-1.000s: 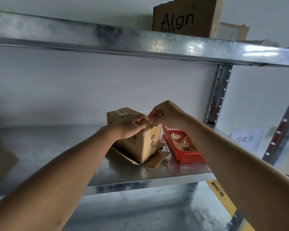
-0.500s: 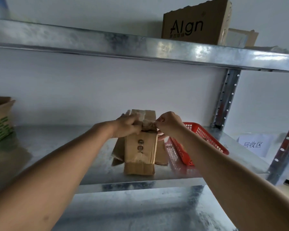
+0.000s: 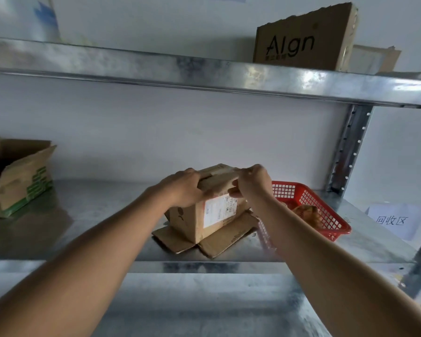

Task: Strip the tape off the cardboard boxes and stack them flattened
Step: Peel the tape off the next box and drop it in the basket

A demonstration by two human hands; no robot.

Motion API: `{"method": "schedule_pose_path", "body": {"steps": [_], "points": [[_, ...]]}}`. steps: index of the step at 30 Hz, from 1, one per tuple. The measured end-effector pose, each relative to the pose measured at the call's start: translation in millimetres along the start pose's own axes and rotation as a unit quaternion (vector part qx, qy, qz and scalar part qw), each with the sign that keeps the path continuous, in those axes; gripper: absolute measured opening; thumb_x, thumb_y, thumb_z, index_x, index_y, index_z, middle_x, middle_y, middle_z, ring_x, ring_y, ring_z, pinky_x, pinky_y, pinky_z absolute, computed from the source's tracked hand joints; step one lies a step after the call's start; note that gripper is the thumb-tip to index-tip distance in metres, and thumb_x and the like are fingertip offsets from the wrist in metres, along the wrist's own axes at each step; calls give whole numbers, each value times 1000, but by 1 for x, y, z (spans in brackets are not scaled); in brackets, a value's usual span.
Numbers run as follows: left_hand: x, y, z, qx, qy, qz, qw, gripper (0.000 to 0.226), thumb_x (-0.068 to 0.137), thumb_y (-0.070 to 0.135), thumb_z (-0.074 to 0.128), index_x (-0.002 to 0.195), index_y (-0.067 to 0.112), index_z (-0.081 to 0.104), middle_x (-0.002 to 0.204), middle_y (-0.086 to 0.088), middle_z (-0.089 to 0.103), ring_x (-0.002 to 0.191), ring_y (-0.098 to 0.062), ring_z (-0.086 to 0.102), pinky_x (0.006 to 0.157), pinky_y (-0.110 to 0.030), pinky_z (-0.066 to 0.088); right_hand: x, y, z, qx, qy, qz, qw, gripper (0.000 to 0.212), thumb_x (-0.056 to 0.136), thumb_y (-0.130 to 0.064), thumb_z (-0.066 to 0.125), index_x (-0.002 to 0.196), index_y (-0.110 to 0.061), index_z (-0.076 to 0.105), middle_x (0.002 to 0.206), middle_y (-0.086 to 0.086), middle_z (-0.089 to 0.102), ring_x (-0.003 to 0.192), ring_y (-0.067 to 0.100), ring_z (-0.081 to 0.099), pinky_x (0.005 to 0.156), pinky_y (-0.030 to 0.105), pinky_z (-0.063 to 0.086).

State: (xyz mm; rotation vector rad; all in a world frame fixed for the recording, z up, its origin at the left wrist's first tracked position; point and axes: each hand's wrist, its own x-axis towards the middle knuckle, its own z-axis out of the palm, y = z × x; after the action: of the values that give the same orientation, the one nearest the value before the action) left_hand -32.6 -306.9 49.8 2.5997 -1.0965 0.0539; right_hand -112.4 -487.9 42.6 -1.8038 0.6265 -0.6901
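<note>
Four cardboard boxes are in view. One small box (image 3: pixel 204 215) stands on the middle shelf (image 3: pixel 95 215) with its bottom flaps splayed flat on the metal and a white shipping label (image 3: pixel 219 210) on the side facing the camera. A second, larger box (image 3: pixel 17 176) with green print sits open at the left edge of the same shelf, partly cut off by the frame. On the top shelf (image 3: pixel 156 66) stands a third box (image 3: pixel 301 37) printed "AIgn", and just behind it to the right a fourth box (image 3: pixel 374 58) shows only a corner. One red plastic basket (image 3: pixel 311 205) sits just right of the small box, holding something brownish that is too blurred to name. One paper sign (image 3: pixel 394 221) with printed characters leans at the far right.

Both forearms reach forward and up from the bottom corners. The left hand (image 3: pixel 182 188) grips the small box's upper left edge, fingers curled over the top. The right hand (image 3: pixel 253 182) sits at the upper right corner, its fingers pinched narrow on something at the top edge; whether that is tape or a flap is hard to make out. The box's top face is largely hidden behind both hands.
</note>
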Motion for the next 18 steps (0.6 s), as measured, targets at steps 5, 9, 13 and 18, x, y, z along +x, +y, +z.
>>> {"method": "schedule_pose_path", "body": {"steps": [5, 9, 13, 18], "points": [[-4, -18, -14, -6, 21, -13, 1000, 40, 102, 44, 32, 130, 37, 59, 104, 5, 67, 88, -15, 65, 74, -37, 56, 5, 1, -18, 58, 53, 0, 997, 25, 107, -25, 41, 105, -5, 55, 95, 16, 70, 58, 25, 75, 56, 37, 63], [-2, -8, -10, 46, 33, 1, 998, 31, 100, 41, 38, 114, 30, 63, 96, 5, 63, 82, -14, 62, 64, -33, 47, 1, 1, -16, 83, 52, -39, 994, 18, 102, -32, 55, 103, -14, 51, 98, 12, 70, 58, 20, 75, 52, 34, 62], [-3, -4, -2, 118, 52, 51, 990, 39, 92, 68, 56, 106, 32, 51, 97, 11, 62, 80, -10, 59, 59, -31, 41, 4, 5, -18, 41, 74, -54, 995, 26, 95, -36, 71, 96, -23, 48, 94, 10, 72, 42, 8, 64, 38, 20, 48], [-1, -11, 4, 122, 38, 87, 988, 71, 90, 63, 67, 151, 45, 36, 138, 13, 59, 119, -19, 60, 79, -37, 51, 8, 12, -18, 36, 81, -11, 996, 19, 98, -18, 63, 95, -23, 45, 101, 10, 69, 51, 16, 66, 38, 24, 48]]}}
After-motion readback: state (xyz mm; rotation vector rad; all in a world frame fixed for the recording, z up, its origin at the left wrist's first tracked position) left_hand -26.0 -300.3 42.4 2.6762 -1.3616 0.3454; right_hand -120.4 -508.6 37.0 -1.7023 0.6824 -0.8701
